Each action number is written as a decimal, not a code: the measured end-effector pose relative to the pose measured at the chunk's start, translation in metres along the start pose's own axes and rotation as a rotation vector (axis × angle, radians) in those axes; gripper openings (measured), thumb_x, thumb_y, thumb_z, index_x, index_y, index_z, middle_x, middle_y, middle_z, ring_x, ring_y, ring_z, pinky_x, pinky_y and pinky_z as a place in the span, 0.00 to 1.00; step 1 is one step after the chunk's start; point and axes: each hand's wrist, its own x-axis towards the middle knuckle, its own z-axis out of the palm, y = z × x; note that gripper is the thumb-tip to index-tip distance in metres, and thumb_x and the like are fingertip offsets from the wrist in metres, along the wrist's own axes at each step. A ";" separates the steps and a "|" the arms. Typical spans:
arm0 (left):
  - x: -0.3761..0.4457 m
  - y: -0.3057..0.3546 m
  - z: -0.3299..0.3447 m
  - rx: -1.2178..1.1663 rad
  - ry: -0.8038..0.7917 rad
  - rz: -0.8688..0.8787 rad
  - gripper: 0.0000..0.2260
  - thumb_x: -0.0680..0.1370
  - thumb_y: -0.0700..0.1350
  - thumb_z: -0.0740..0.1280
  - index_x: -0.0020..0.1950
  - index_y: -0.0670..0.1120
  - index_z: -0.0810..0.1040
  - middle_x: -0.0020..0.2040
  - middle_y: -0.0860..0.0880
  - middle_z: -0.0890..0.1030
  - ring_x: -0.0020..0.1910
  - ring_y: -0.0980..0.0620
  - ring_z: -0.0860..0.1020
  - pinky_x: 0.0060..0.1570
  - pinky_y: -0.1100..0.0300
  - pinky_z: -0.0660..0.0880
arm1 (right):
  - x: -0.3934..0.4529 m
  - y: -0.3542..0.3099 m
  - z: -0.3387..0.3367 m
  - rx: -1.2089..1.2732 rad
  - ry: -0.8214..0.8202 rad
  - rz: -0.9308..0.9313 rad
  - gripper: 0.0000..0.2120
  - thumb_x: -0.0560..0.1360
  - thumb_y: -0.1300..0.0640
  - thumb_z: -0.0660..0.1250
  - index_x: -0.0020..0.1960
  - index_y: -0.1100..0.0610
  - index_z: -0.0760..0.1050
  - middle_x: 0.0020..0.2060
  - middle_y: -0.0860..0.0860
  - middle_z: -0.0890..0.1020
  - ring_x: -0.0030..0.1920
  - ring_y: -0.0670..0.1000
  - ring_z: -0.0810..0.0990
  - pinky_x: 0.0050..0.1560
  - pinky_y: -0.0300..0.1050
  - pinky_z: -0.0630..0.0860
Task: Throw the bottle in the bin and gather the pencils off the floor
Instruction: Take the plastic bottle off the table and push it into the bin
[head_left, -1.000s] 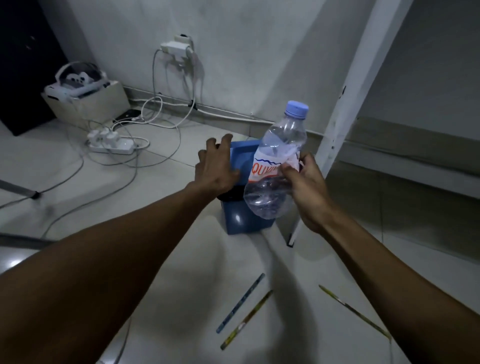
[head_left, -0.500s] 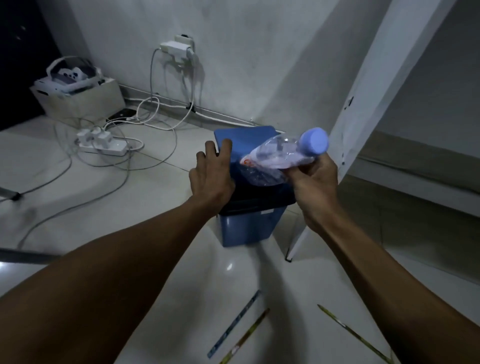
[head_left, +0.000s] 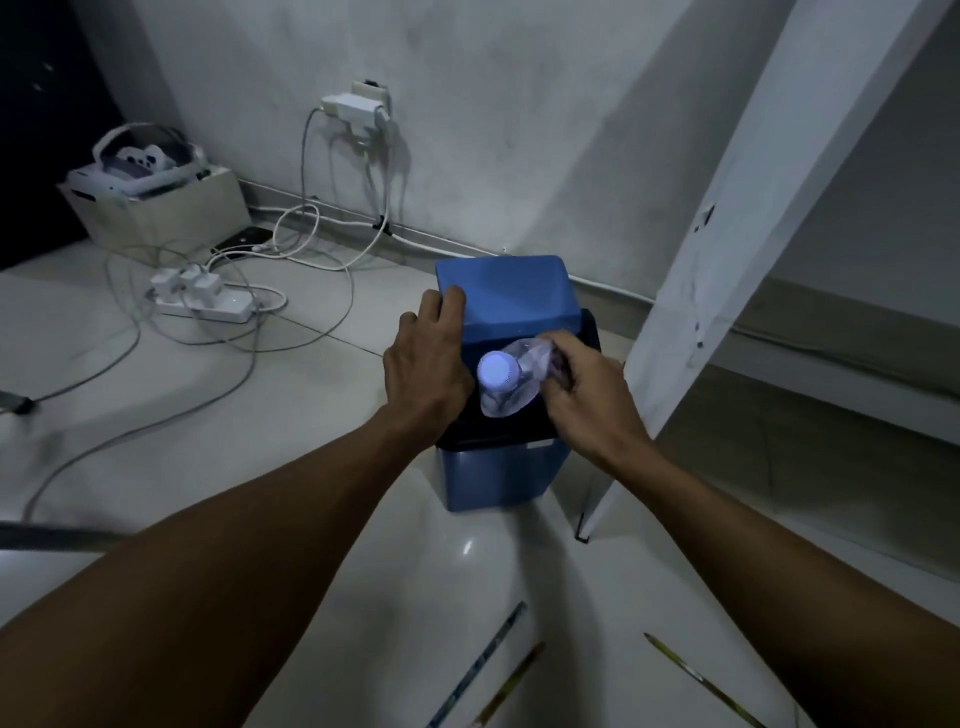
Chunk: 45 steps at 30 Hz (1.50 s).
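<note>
A small blue bin (head_left: 493, 480) stands on the floor with its blue lid (head_left: 509, 299) swung up. My left hand (head_left: 426, 358) holds the lid's left edge. My right hand (head_left: 582, 395) grips a clear plastic bottle (head_left: 511, 387) with a blue cap, tipped base-first into the bin's dark mouth, cap facing me. Three pencils lie on the white floor near me: a blue one (head_left: 480, 665), a yellow one (head_left: 511, 683) beside it, and another yellow one (head_left: 698, 678) to the right.
A white slanted table leg (head_left: 691, 291) stands just right of the bin. A power strip (head_left: 205, 299) and loose cables (head_left: 156, 364) sprawl on the floor to the left. A box with a headset (head_left: 150, 202) sits by the wall.
The lid has swung further up under my left hand. My right hand has turned the bottle from lying sideways to base-down and lowered it into the bin's mouth.
</note>
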 end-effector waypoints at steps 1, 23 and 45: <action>0.000 0.000 -0.001 -0.013 -0.004 0.003 0.26 0.67 0.42 0.73 0.60 0.46 0.65 0.54 0.44 0.72 0.46 0.44 0.73 0.35 0.54 0.65 | 0.001 0.001 0.002 -0.071 -0.007 0.002 0.11 0.76 0.61 0.63 0.57 0.54 0.75 0.49 0.51 0.83 0.47 0.51 0.81 0.46 0.47 0.79; -0.001 0.002 -0.002 -0.065 -0.035 -0.004 0.28 0.68 0.39 0.73 0.64 0.45 0.65 0.60 0.45 0.71 0.54 0.44 0.72 0.42 0.57 0.69 | -0.003 0.009 0.007 -0.165 -0.106 -0.014 0.12 0.74 0.55 0.68 0.57 0.55 0.80 0.54 0.52 0.81 0.54 0.50 0.79 0.55 0.49 0.78; -0.010 -0.007 -0.006 -0.158 -0.089 0.035 0.27 0.71 0.41 0.70 0.68 0.47 0.65 0.63 0.45 0.70 0.56 0.44 0.72 0.42 0.55 0.72 | -0.004 -0.010 0.035 -0.245 -0.494 -0.068 0.14 0.74 0.41 0.64 0.48 0.51 0.78 0.40 0.48 0.83 0.39 0.47 0.80 0.39 0.46 0.78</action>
